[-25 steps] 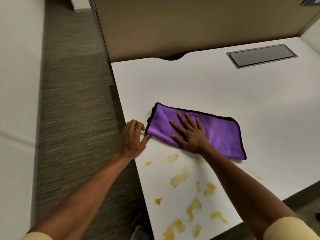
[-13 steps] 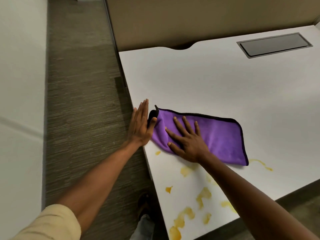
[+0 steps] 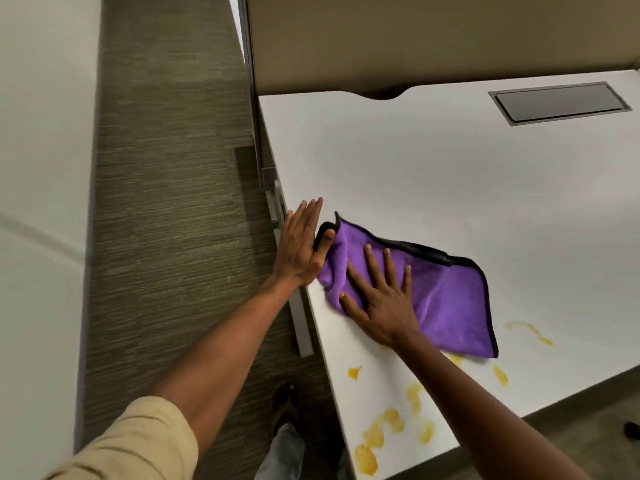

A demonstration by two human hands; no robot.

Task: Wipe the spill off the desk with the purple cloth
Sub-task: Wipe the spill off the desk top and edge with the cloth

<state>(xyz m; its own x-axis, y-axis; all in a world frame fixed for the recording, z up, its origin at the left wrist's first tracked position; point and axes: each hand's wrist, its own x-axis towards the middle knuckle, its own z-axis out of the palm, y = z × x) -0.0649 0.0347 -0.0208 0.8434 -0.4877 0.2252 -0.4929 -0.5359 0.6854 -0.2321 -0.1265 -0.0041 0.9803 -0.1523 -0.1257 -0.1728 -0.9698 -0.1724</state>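
A purple cloth (image 3: pixel 446 299) with black edging lies folded on the white desk (image 3: pixel 433 174), near the desk's left edge. My right hand (image 3: pixel 381 299) presses flat on the cloth's left half, fingers spread. My left hand (image 3: pixel 301 244) stands flat against the desk's left edge, its thumb on the cloth's bunched left corner. Yellow spill patches (image 3: pixel 384 431) spread over the desk's near corner, below the cloth, and a thin streak (image 3: pixel 526 329) lies to the cloth's right.
A grey recessed cable hatch (image 3: pixel 559 102) sits at the desk's far right. A tan partition (image 3: pixel 415 36) backs the desk. Carpeted floor (image 3: pixel 166 202) runs along the left, with my sandalled foot (image 3: pixel 284 407) below the desk corner.
The cloth has slid left toward the desk edge and bunched at its left corner. My left hand went from curled on the edge to flat and upright against it.
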